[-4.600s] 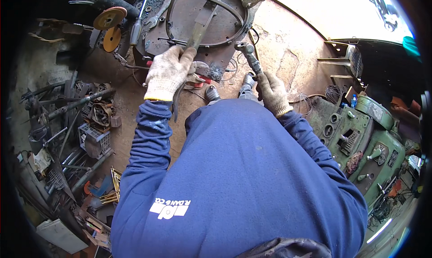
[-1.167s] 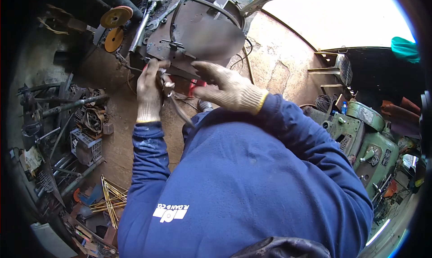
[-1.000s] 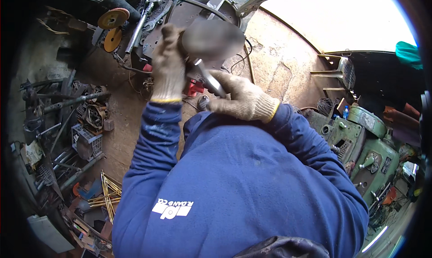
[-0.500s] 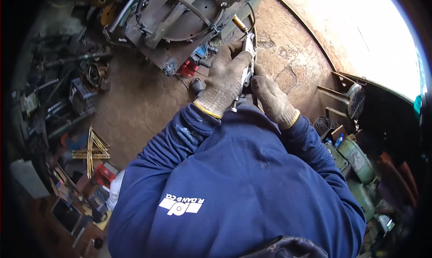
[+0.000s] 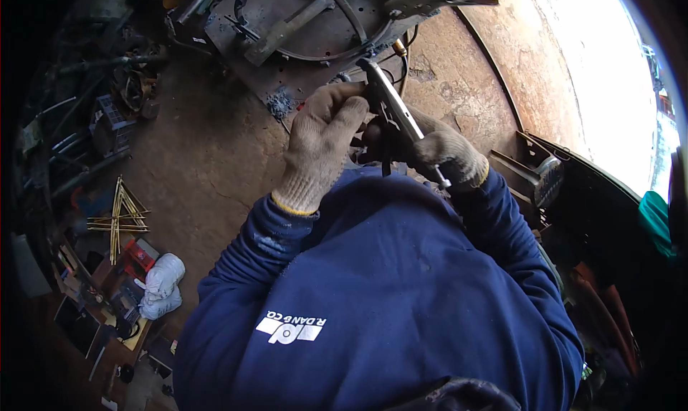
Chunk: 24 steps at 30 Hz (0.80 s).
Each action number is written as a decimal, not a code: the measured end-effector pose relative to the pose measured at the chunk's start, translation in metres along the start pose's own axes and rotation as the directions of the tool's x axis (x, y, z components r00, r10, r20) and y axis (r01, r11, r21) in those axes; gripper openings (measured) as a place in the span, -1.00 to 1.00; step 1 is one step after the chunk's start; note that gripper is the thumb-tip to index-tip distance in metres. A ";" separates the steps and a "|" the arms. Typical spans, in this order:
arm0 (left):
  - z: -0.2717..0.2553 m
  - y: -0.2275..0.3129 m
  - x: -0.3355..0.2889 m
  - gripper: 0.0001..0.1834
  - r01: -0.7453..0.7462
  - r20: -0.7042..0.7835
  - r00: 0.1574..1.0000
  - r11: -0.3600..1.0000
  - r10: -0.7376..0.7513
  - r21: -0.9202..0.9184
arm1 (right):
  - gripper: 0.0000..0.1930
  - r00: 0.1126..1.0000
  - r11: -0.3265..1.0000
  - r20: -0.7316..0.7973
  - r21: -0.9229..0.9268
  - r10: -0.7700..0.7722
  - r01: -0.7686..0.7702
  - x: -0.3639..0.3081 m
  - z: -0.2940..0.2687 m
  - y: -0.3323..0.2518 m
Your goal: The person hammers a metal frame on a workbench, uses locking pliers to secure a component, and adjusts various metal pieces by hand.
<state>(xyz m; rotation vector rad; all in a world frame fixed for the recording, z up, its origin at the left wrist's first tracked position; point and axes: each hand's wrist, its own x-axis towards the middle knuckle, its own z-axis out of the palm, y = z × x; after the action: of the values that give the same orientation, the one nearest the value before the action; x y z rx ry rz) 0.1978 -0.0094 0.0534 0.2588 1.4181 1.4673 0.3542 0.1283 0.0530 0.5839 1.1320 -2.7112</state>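
Both my hands wear knitted grey-beige work gloves with yellow cuffs. In front of my body is a pair of locking pliers (image 5: 398,108), with a long silvery handle and a screw at its near end. My right hand (image 5: 448,151) is wrapped round the handle, its thumb lying on the near part. My left hand (image 5: 319,135) is closed, thumb and fingers bent at the dark far part of the pliers. The shadowed underside of the pliers and some fingertips are hidden.
Ahead stands a steel work table (image 5: 308,31) with a curved metal ring (image 5: 362,27) and another clamp (image 5: 437,2) at its right edge. Thin yellowish rods (image 5: 117,221) and white bags (image 5: 163,282) lie at left. Scrap metal (image 5: 115,124) crowds the far left; a metal stool-like piece (image 5: 545,182) is at right.
The pliers have come nearer my body and tilted, far end leftward. My left hand has moved left and down, my right hand slightly right. The view has shifted, showing more of the table's clamp.
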 end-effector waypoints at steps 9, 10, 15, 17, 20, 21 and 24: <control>-0.056 -0.010 0.031 -0.47 0.007 0.253 0.963 0.951 -0.090 0.309 | -0.23 0.970 0.990 -0.215 0.111 0.112 -0.089 0.044 0.028 -0.009; -0.059 -0.008 0.033 -0.45 0.041 0.280 0.953 0.967 -0.113 0.251 | -0.28 0.958 0.990 -0.250 0.045 0.142 -0.135 0.045 0.032 -0.014; -0.068 -0.004 0.043 -0.42 0.118 0.359 0.920 0.986 -0.154 0.118 | -0.47 0.938 0.990 -0.320 -0.006 0.134 -0.144 0.054 0.035 -0.011; -0.072 -0.008 0.046 -0.44 0.082 0.352 0.924 0.975 -0.151 0.205 | -0.47 0.955 0.946 -0.281 -0.270 0.101 -0.179 0.052 0.025 -0.009; -0.073 -0.014 0.049 -0.47 -0.034 0.368 0.928 0.975 -0.051 0.221 | -0.42 0.871 0.958 -0.400 0.161 0.284 -0.238 0.062 0.048 -0.022; -0.073 -0.015 0.050 -0.48 -0.082 0.376 0.926 0.974 -0.002 0.209 | -0.39 0.814 0.927 -0.452 0.102 0.366 -0.360 0.060 0.048 -0.024; -0.073 -0.007 0.051 -0.46 -0.043 0.372 0.926 0.965 -0.059 0.260 | -0.48 0.824 0.939 -0.456 0.227 0.336 -0.257 0.066 0.062 -0.030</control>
<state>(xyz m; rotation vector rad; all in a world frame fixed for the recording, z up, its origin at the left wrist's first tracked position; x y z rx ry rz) 0.1242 -0.0165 0.0029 0.6672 1.2895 1.1406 0.2668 0.1065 0.0855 1.4108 0.8181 -2.4480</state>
